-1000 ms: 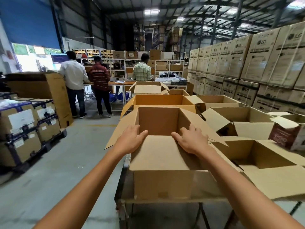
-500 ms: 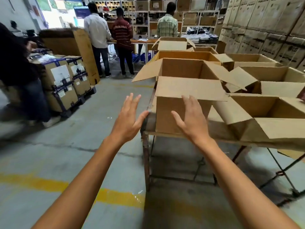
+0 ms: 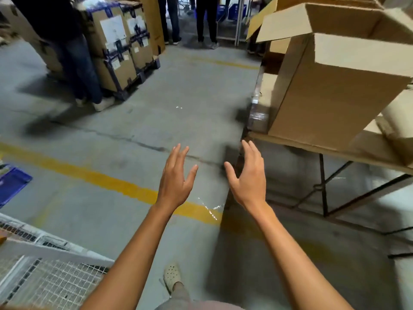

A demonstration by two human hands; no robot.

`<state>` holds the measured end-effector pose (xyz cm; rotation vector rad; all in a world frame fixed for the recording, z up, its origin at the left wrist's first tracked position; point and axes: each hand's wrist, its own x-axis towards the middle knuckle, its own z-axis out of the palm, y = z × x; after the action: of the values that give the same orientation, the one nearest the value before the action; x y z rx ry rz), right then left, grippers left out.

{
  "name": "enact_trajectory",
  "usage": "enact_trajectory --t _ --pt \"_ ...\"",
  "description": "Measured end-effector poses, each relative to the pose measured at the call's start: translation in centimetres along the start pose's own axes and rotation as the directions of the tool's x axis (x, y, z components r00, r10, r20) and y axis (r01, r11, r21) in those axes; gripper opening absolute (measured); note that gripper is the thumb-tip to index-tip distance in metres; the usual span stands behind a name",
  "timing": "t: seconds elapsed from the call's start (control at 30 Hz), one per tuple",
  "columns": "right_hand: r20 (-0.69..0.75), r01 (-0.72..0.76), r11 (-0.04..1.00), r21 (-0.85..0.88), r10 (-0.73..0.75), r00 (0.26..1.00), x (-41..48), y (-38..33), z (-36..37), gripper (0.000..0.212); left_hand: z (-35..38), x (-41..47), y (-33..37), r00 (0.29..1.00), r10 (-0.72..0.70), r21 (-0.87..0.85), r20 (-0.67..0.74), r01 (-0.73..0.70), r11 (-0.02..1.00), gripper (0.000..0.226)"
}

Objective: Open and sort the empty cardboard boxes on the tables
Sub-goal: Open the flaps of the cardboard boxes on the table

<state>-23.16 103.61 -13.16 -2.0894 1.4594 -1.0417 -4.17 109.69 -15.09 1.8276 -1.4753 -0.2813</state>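
Both empty, fingers spread: left hand [image 3: 175, 179], right hand [image 3: 249, 177]; cardboard box [image 3: 330, 90] on counter [image 3: 312, 148] up-right, nearer the right hand

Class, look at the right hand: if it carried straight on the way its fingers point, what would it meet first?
Probably the table edge, just below the cardboard box. The right hand is open and empty, fingers aimed up at that corner; depth is unclear.

Left hand [image 3: 175, 178]: empty, fingers spread and pointing to 12 o'clock, palm turned inward.
Right hand [image 3: 248, 178]: empty, fingers loosely curved, palm facing the left hand.
Arms: both bare, stretched forward, rising from 6 o'clock.
Foot [image 3: 172, 276]: pale perforated shoe, at 6 o'clock.
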Motion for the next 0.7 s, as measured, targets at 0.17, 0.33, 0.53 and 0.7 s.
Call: enact_trajectory --t 0.17,0.33,0.53,0.7 --pt "0.031 -0.139 0.99 0.013 0.139 0.99 1.6 -0.6 8.9 0.069 -2.7 2.8 -8.4 0.997 -0.063 -0.002 0.045 0.063 0.998 0.061" --pt "0.053 -0.169 0.986 -0.001 0.169 0.984 4.4 -2.7 15.5 0.071 -5.7 7.5 -15.1 0.995 -0.08 0.023 0.058 0.079 0.997 0.06" --pt "0.01 -0.145 0.989 -0.012 0.145 0.989 10.6 -3.9 20.0 0.072 -6.6 15.3 -18.7 0.997 -0.048 0.008 0.052 0.047 0.999 0.059" --pt "-0.013 -0.134 0.991 -0.019 0.134 0.991 17.8 -3.4 23.8 0.07 -5.6 23.7 -20.7 0.998 0.019 -0.008 0.053 -0.019 1.0 0.06"
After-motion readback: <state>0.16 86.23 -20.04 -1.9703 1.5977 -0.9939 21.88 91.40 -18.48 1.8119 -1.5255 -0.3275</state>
